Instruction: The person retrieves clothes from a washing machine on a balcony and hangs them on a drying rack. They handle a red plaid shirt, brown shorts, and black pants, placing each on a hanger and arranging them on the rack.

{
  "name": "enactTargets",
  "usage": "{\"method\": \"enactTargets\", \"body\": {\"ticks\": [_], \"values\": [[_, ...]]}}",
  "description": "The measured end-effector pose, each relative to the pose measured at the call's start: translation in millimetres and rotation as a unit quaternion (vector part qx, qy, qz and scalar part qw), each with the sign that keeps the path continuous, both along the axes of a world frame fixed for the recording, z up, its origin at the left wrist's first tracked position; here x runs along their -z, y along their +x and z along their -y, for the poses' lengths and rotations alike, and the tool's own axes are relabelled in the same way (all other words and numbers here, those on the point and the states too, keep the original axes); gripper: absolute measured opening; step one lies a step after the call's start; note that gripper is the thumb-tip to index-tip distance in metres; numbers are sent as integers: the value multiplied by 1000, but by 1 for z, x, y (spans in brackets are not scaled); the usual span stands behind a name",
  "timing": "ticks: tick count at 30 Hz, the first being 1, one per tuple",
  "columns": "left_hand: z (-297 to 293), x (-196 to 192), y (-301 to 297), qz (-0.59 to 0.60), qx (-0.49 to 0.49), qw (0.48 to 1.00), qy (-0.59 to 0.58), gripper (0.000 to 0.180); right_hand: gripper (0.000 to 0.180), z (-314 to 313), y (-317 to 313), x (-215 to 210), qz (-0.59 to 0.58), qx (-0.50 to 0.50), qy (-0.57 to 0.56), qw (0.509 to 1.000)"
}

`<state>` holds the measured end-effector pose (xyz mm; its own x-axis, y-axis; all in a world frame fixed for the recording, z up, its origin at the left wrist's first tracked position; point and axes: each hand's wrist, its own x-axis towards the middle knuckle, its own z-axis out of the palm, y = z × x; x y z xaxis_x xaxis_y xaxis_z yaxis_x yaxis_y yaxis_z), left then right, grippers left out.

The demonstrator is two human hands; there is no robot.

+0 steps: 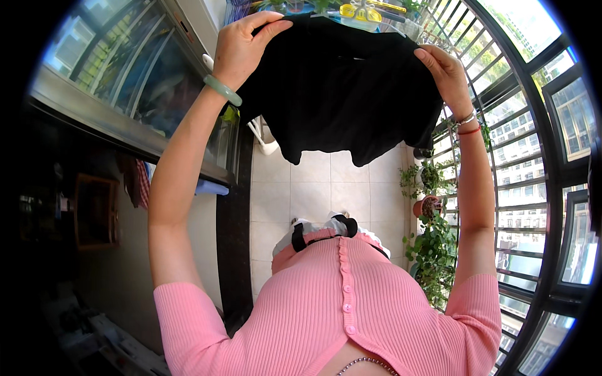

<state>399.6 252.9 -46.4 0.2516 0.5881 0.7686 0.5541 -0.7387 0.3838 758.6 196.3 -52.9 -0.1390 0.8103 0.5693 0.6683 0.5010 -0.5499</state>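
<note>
Left hand (241, 47) and right hand (444, 70), each grip closed on black garment (338, 88).

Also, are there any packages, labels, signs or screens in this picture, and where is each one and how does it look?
None can be made out.
Black garment: held up by the left hand and the right hand, plain, with no label showing.
Yellow clips: above the garment at the top edge, no markings to tell.
</note>
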Motion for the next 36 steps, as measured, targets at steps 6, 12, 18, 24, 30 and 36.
{"method": "enactTargets", "body": {"ticks": [6, 12, 18, 24, 30, 36], "values": [[-36, -22, -18, -203, -98, 974, 16, 28, 23, -31, 1, -24, 166, 15, 149, 975], [14, -32, -6, -46, -122, 963, 236, 18, 13, -4, -49, -21, 45, 135, 336, 931], [153, 249, -75, -237, 213, 838, -442, 15, 17, 115, -49, 230, 192, -239, -353, 884], [84, 71, -78, -220, -31, 932, -286, 21, 16, 19, -67, 94, 30, -164, -178, 970], [100, 31, -54, -36, -56, 968, -242, 19, 16, 14, -93, 25, -51, -207, -71, 974], [102, 39, -79, 58, -91, 986, -129, 15, 37, -18, -63, 36, -221, -165, -138, 951]]}}
